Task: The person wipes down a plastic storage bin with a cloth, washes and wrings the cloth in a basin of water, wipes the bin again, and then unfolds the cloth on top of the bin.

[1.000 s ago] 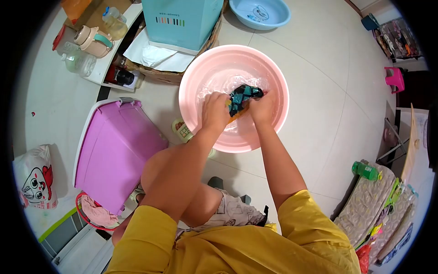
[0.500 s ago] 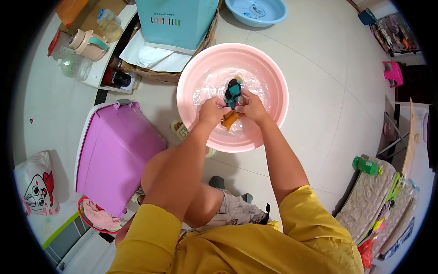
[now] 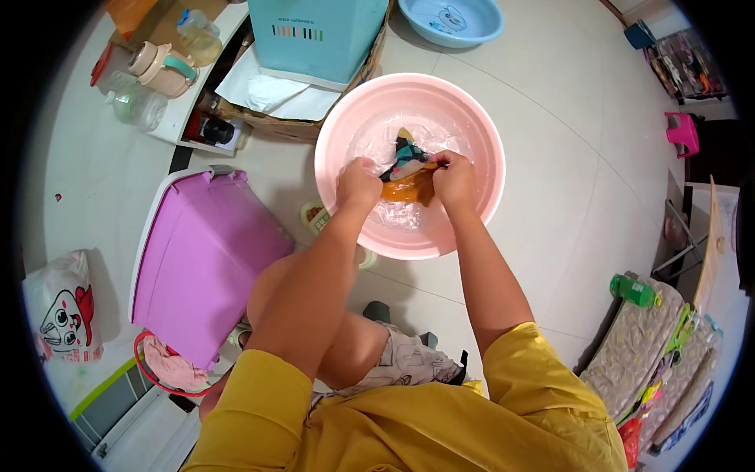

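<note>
A wet piece of cloth (image 3: 410, 186), orange with a dark and teal checked part, is stretched between my two hands inside a pink basin (image 3: 485, 197). My left hand (image 3: 359, 186) is closed on its left edge. My right hand (image 3: 454, 179) pinches the upper right edge between thumb and fingers. The checked part (image 3: 406, 151) bunches up above the hands, and the orange part hangs below them. Clear water (image 3: 401, 216) lies in the basin under the cloth. What kind of garment or cloth it is, I cannot make out.
A light blue basin (image 3: 480, 27) stands beyond the pink one. At the left are a purple storage box (image 3: 208, 252), a teal carton (image 3: 311, 47) and a shelf with a beige flask (image 3: 161, 69). A green bottle (image 3: 631, 290) lies at the right.
My hands have moved apart, pulling the cloth wider. The orange part has spread out sideways, and the checked part has folded over. The whole view has shifted slightly.
</note>
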The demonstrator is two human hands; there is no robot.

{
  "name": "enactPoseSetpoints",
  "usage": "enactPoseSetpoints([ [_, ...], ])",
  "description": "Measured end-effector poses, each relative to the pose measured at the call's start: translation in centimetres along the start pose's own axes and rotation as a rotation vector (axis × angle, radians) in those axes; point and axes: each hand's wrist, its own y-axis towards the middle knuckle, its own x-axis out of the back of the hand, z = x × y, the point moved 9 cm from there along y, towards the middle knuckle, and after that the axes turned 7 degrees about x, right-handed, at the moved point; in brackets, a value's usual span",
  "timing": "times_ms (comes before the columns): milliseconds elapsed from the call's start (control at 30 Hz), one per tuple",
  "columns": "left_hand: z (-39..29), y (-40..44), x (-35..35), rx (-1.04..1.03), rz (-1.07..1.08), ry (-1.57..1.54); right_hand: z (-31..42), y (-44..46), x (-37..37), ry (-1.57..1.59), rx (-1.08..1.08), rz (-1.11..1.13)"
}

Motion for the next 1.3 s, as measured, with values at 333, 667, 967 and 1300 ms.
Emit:
enactPoseSetpoints([
  [333, -3.9, -3.6, -2.0, -0.436, -0.056, 0.455, 0.6, 0.0, -1.3, -0.374, 0.030, 0.048],
  [667, -3.2, -2.6, 1.3, -0.396, -0.370, 0.271, 2.9, -0.7, -1.0, -0.465, 0.170, -0.144],
  [967, -0.1, 0.5, -2.9, -0.022, 0.202, -0.046, 0.6, -0.6, -1.6, -0.440, -0.101, -0.135],
  [1300, 0.1, -0.1, -5.3, 0.381, 0.600, -1.186, 6.0, -2.8, -6.2, 0.151, 0.118, 0.047],
])
